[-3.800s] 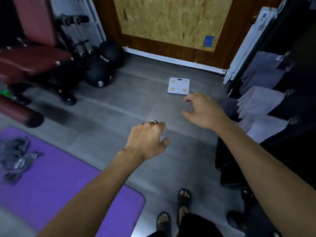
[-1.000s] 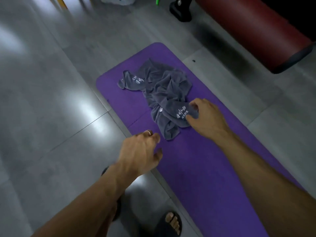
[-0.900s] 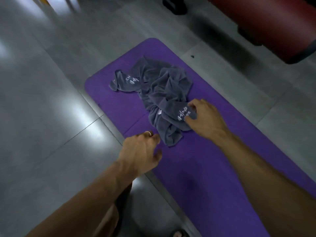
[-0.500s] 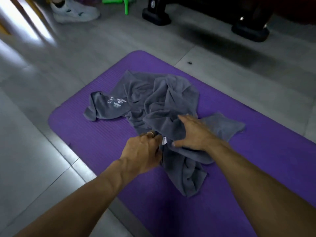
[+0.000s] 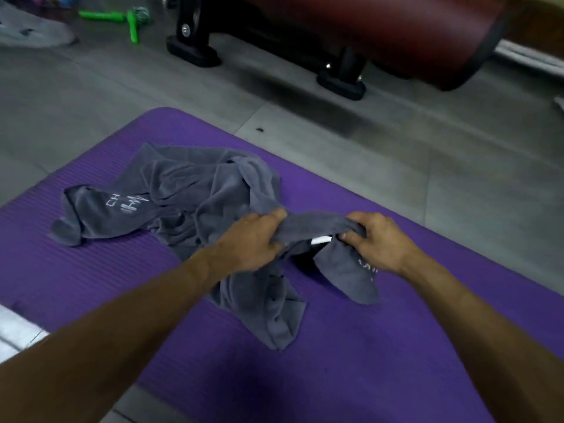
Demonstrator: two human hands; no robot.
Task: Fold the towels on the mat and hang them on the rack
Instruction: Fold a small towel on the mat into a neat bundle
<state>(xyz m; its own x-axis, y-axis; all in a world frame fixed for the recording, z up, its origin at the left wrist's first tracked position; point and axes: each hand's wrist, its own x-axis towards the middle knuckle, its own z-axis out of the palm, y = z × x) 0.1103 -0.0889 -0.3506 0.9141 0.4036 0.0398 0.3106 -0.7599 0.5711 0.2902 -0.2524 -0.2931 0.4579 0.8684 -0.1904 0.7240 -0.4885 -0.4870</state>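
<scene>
A purple mat (image 5: pixel 351 361) lies on the grey floor. On it sits a crumpled heap of grey towels (image 5: pixel 189 193) with white lettering. One grey towel (image 5: pixel 314 224) is lifted off the heap by its top edge. My left hand (image 5: pixel 253 239) grips that edge on the left, and my right hand (image 5: pixel 378 239) grips it on the right beside a small white label. The rest of this towel hangs down onto the mat in two folds. The rack is out of view.
A dark red padded bench (image 5: pixel 381 29) on black feet stands just beyond the mat. A green object (image 5: pixel 122 18) and a light shoe (image 5: pixel 33 29) lie at the far left. Grey tiled floor (image 5: pixel 427 154) surrounds the mat.
I turned from the rack side to the mat and moved close. Both hands reached the heap, took hold of one towel's edge and spread apart, lifting it.
</scene>
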